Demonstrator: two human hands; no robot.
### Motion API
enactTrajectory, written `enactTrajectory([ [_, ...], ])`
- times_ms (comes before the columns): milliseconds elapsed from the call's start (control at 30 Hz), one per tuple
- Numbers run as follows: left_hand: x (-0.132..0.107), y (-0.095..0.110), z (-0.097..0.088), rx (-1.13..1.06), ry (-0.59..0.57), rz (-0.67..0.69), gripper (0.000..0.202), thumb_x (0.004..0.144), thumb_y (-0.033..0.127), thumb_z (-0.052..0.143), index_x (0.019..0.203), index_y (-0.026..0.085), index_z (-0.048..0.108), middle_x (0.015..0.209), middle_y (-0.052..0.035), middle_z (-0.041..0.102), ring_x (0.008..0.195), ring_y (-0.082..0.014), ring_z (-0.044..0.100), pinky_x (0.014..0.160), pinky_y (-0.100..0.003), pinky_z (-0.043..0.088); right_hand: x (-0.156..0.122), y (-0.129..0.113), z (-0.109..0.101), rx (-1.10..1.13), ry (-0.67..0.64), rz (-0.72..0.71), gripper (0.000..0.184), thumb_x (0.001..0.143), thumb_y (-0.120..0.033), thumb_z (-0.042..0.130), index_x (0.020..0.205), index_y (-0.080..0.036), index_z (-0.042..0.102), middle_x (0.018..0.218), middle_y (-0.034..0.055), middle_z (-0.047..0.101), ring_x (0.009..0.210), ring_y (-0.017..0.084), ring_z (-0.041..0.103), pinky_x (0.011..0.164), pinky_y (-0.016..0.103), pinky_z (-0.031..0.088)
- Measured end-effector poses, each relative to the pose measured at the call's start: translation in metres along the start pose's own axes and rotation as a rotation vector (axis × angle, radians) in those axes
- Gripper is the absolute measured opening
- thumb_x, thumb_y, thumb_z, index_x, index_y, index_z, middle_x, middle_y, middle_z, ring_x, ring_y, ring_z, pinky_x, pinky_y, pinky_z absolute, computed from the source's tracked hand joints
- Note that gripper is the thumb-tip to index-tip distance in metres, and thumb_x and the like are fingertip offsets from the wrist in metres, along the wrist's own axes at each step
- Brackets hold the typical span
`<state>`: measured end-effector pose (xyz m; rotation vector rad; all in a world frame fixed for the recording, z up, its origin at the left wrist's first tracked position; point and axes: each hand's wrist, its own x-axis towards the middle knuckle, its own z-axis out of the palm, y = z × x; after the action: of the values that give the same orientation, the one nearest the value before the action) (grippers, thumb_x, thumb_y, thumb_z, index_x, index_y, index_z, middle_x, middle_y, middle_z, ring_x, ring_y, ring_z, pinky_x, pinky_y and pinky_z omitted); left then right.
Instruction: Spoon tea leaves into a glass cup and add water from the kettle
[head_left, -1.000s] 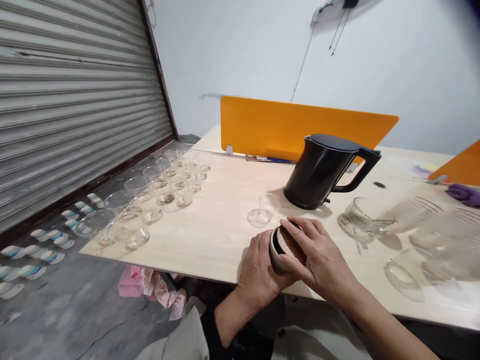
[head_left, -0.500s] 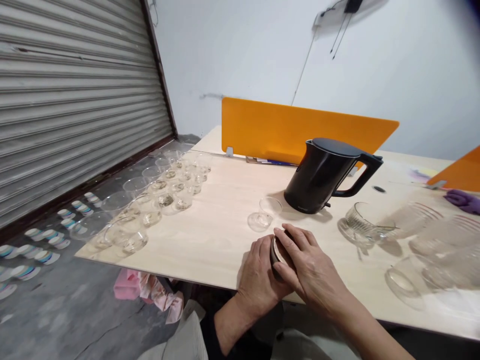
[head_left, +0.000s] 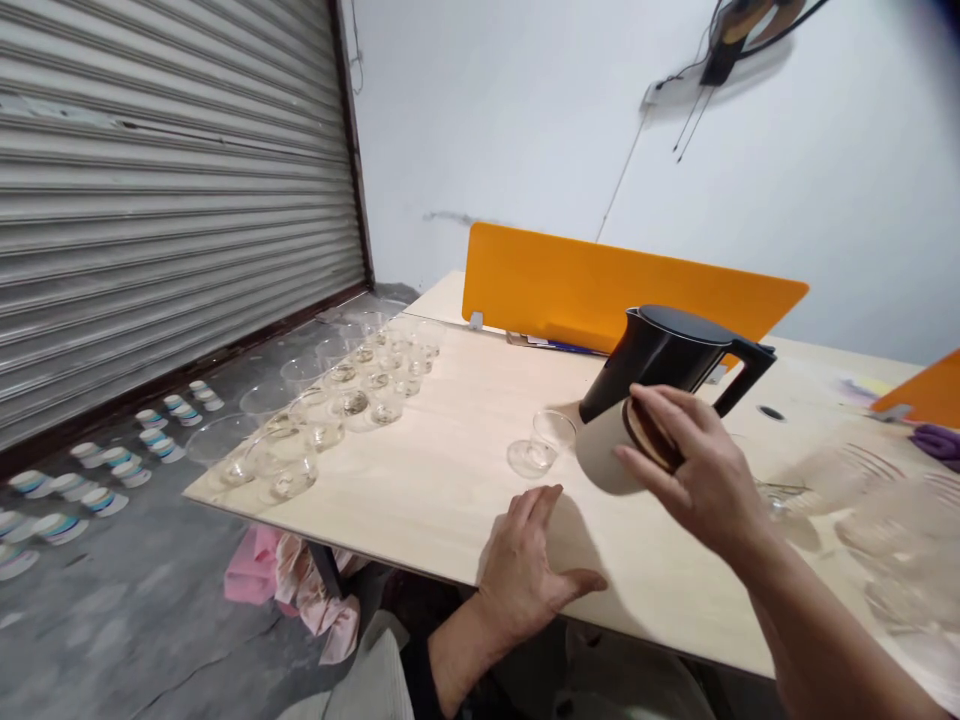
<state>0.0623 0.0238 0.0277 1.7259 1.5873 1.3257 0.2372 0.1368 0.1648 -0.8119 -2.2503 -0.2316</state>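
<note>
- Beige and hard-looking, the jar (head_left: 602, 455) hangs tilted above the tabletop (head_left: 442, 460), just in front of the kettle (head_left: 637, 355) and inward from the front edge, its brown lid (head_left: 651, 435) turned up toward the right.
- We judge the jar stiff and fairly light, since one hand bears it, though we cannot see what is inside. If it is ceramic, a knock could chip it, and a smooth wall might slide under dry skin.
- The best hold, we think, is round the middle of the wall, with a finger over the lid in case it sits loose.
- Our right hand (head_left: 705, 470) is curled round the lidded end of the jar, thumb on the near side and fingers over the top.
- Our left hand (head_left: 525, 560) has nothing in it; thumb and fingers are spread wide near the front edge.
- We count one jar, one lid, one kettle and one lone cup (head_left: 553, 430), this last left of the jar.
- Along the left edge we make out more than ten clear cups (head_left: 326, 425); they overlap too much for a sure count.
- Toward the right edge lie at least two blurred cup stacks (head_left: 847, 460) and one purple cloth (head_left: 937, 443).
- We see two orange panels (head_left: 630, 290), one toward the back edge, one toward the right.
</note>
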Motion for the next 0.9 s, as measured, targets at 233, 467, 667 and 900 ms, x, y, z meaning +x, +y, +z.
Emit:
enactTrajectory([
  [233, 0.001, -0.004, 0.003, -0.038, 0.012, 0.008, 0.085, 0.075, 0.062, 0.086, 0.143, 0.019, 0.057, 0.144, -0.0165, 0.061, 0.136, -0.0357, 0.056, 0.117, -0.056, 0.046, 0.089, 0.028, 0.060, -0.028, 0.041, 0.080, 0.066, 0.090, -0.059, 0.065, 0.145, -0.022, 0.063, 0.133, 0.0179, 0.061, 0.126, 0.040, 0.054, 0.104, 0.056, 0.050],
  [467, 0.003, -0.002, -0.001, -0.041, -0.020, -0.026, 0.077, 0.078, 0.055, 0.086, 0.141, 0.020, 0.059, 0.141, -0.0139, 0.063, 0.131, -0.0346, 0.059, 0.112, -0.054, 0.050, 0.118, 0.057, 0.143, 0.003, -0.110, 0.185, 0.063, 0.088, -0.058, 0.064, 0.137, -0.019, 0.068, 0.126, 0.0191, 0.064, 0.119, 0.039, 0.057, 0.103, 0.054, 0.048],
  [667, 0.003, -0.001, 0.000, -0.057, -0.001, 0.012, 0.069, 0.077, 0.049, 0.088, 0.135, 0.022, 0.062, 0.134, -0.0119, 0.067, 0.124, -0.0340, 0.062, 0.109, -0.055, 0.052, 0.106, 0.075, 0.179, 0.080, -0.211, 0.215, 0.058, 0.088, -0.058, 0.063, 0.134, -0.023, 0.069, 0.123, 0.0164, 0.065, 0.115, 0.036, 0.057, 0.102, 0.052, 0.047],
  [900, 0.003, -0.004, 0.003, -0.050, 0.004, 0.028, 0.063, 0.079, 0.042, 0.087, 0.134, 0.024, 0.062, 0.133, -0.0100, 0.067, 0.123, -0.0324, 0.062, 0.107, -0.052, 0.054, 0.104, 0.075, 0.189, 0.049, -0.282, 0.212, 0.064, 0.087, -0.056, 0.067, 0.140, -0.020, 0.065, 0.134, 0.0183, 0.060, 0.124, 0.037, 0.052, 0.106, 0.050, 0.045],
])
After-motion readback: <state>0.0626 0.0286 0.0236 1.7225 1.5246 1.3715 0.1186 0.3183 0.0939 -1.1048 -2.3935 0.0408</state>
